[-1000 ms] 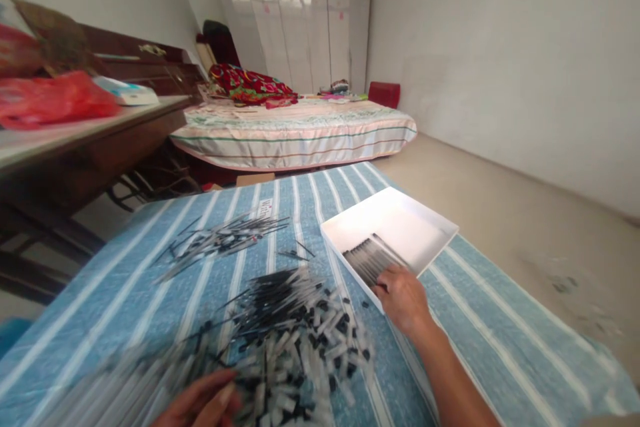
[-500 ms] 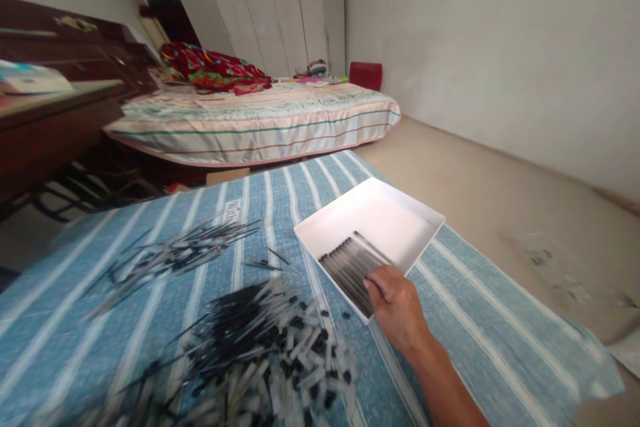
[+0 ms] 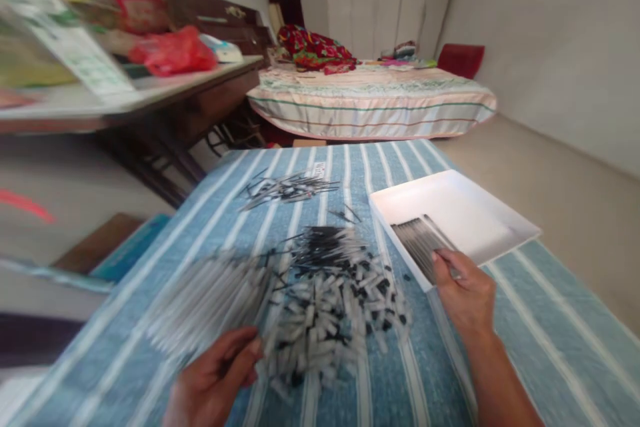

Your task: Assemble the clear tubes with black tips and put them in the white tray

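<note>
My right hand (image 3: 467,297) is over the near corner of a shallow white box (image 3: 493,223), its thumb and fingers closed on the near end of a slim pen. A row of similar greyish pens (image 3: 417,240) with dark tips lies side by side in the box. My left hand (image 3: 215,373) is low over the cloth, thumb and fingers drawn together; what they hold, if anything, is hidden. Just beyond it lies a blurred pile of clear pen barrels (image 3: 210,293). To its right are a heap of short whitish and black caps (image 3: 325,327) and a bunch of thin black refills (image 3: 320,243).
A blue-and-white striped cloth (image 3: 430,373) covers the table. Farther back lies another pile of thin dark and clear parts (image 3: 295,187). At left a side table (image 3: 195,83) bears a red plastic bag (image 3: 173,52). A bed (image 3: 380,97) stands beyond.
The view has swung left, bringing the side table and clear barrels into sight. My left hand has come into view near the barrels. My right hand stays at the white box's pens.
</note>
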The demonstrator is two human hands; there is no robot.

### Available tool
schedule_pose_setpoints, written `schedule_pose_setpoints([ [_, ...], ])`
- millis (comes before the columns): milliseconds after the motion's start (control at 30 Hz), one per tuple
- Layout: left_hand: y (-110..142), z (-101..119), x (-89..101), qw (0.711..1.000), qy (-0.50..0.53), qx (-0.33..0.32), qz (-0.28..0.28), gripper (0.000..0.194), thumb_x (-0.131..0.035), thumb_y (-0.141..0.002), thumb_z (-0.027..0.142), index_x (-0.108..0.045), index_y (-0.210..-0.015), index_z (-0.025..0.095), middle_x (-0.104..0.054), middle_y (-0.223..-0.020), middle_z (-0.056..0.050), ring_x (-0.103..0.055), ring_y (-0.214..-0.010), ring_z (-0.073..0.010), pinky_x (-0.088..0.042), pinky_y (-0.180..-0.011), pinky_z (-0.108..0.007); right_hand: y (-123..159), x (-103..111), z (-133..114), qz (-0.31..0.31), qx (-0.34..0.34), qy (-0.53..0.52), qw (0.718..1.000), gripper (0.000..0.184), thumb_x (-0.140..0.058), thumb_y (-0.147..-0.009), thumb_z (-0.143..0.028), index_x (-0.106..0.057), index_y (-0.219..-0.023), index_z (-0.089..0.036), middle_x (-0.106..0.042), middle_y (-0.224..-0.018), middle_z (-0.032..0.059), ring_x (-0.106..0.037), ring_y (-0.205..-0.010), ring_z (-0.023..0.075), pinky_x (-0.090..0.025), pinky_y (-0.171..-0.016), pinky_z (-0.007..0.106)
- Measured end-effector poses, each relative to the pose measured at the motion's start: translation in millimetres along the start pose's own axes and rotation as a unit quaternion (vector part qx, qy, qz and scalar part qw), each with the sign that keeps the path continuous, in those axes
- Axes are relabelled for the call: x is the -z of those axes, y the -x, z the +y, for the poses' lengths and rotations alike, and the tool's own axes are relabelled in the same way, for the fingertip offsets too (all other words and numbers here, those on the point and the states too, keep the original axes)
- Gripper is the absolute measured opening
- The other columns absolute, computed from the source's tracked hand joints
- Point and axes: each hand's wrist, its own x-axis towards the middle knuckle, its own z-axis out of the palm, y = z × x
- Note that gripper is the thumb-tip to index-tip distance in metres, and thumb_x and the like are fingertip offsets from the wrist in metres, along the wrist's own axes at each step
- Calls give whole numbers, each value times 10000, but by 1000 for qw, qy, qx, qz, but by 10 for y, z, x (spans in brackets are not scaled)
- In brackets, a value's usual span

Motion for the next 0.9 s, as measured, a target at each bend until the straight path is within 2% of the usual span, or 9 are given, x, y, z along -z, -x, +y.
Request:
schedule_pose_setpoints([
  [100,123,-9,65,1000,28,-1,-4,348,-658,-568,471,-667,-780,195,-631,-555,6,-573,-488,-169,-484,-472,-246,107,-26,-140,4,70,-35,997,169,-531,-809,-283,-654,-793,-168,-684,-743,56,-637,-696,180,-492,-702,292],
  [167,185,-64,71,1000,27,-14,-1,298,-632,-616,431,-662,-789,190,-636,-592,3,-573,-505,-161,-480,-470,-236,198,-44,-267,-25,123,-72,990,126,-540,-810,-239,-646,-816,-170,-679,-756,58,-632,-699,172,-493,-711,295],
  [300,279,-152,60,996,-35,-78,-11,224,-573,-705,380,-659,-795,193,-642,-613,0,-590,-552,-164,-486,-539,-238,413,-92,-474,-104,203,-119,966,111,-525,-820,-188,-633,-845,-182,-671,-765,59,-628,-714,164,-500,-706,293],
  [433,282,-151,20,982,-115,-150,-7,218,-512,-764,329,-652,-858,191,-678,-738,-29,-631,-685,-180,-486,-652,-243,613,-197,-498,-157,231,-124,952,134,-505,-829,-178,-637,-850,-181,-669,-755,59,-628,-706,166,-506,-679,292],
  [533,206,-99,-47,959,-197,-203,-1,245,-425,-816,275,-632,-896,172,-664,-810,-62,-628,-739,-175,-474,-679,-242,697,-275,-453,-172,244,-113,948,149,-495,-834,-181,-641,-864,-179,-669,-752,62,-627,-707,173,-509,-678,301],
  [600,134,-26,-100,937,-275,-213,-8,260,-383,-831,226,-618,-911,152,-648,-827,-86,-627,-758,-186,-471,-684,-262,715,-302,-434,-170,249,-103,948,150,-493,-838,-179,-639,-872,-177,-666,-755,64,-623,-709,175,-508,-679,304],
  [733,-9,171,-193,884,-426,-185,-56,253,-373,-815,149,-597,-929,124,-636,-873,-122,-644,-767,-245,-482,-650,-328,701,-302,-418,-150,247,-87,953,139,-493,-840,-168,-627,-878,-165,-655,-782,76,-610,-730,179,-498,-694,317],
  [900,-140,303,-247,846,-497,-173,-89,302,-336,-777,47,-602,-897,126,-638,-918,-138,-658,-769,-252,-484,-644,-331,656,-281,-375,-134,246,-65,958,131,-491,-829,-146,-611,-877,-166,-640,-816,83,-588,-785,196,-484,-731,355],
])
